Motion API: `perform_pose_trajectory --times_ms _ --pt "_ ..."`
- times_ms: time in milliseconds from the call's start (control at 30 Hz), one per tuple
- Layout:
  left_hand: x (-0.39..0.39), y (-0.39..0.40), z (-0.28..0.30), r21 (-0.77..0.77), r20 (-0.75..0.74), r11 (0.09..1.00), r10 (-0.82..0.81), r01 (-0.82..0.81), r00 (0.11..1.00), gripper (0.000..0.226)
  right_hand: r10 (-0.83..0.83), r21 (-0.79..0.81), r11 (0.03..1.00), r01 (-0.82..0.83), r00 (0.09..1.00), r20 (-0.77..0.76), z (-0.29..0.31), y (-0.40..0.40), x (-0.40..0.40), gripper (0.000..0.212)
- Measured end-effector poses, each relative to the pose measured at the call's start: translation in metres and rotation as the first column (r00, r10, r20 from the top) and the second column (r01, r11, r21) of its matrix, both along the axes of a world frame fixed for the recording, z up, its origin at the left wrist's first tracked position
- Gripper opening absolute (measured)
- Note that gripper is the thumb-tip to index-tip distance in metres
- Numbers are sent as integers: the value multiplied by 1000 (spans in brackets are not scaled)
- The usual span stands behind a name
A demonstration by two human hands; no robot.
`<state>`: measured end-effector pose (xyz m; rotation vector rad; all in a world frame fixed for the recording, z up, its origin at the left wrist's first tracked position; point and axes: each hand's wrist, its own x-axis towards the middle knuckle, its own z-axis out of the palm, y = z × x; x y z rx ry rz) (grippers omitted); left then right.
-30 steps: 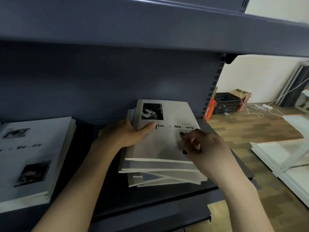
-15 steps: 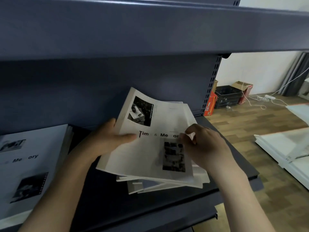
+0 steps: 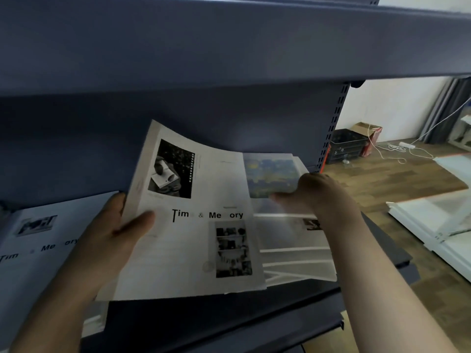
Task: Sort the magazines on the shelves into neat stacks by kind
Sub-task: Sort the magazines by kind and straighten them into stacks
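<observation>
So the left hand is now lifting the top "Time & Memory" magazine clear of the messy pile, thumb pinching its cover near the left edge, fingers underneath. A second ago that copy was lying flat on the pile with both hands on it; now it's tilting up and swinging left. That's uncovering a colourful blue-and-yellow cover further back on the pile, so a different kind is mixed in. The right hand has let go and is reaching onto the pile right of the lifted copy; it's blurry, so I can't tell how curled the fingers are. The matching stack is sitting left of the pile, probably where this copy is heading.
</observation>
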<state>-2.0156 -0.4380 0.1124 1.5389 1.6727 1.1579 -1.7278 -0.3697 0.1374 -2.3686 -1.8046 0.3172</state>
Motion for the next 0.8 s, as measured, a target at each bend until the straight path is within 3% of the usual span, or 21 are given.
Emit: perform_pose_trajectory --times_ms 267,400,533,700,800 --pt "-8 9 -7 16 36 993 114 -114 993 24 11 -151 988 -15 1000 -27 18 11 -3 74" --pt "-8 10 -9 -6 49 993 114 -114 992 23 -92 -189 979 77 993 -73 8 15 0 99" --pt "-8 9 -10 -18 41 994 106 -106 994 23 -94 -168 983 79 992 -81 1 18 1 122" --pt "-8 9 -11 -15 50 995 96 -96 994 23 -116 -136 986 95 980 -162 -4 14 6 119" --pt "-7 9 -13 -12 50 995 102 -101 994 22 -117 -58 993 106 968 -224 -9 13 8 104"
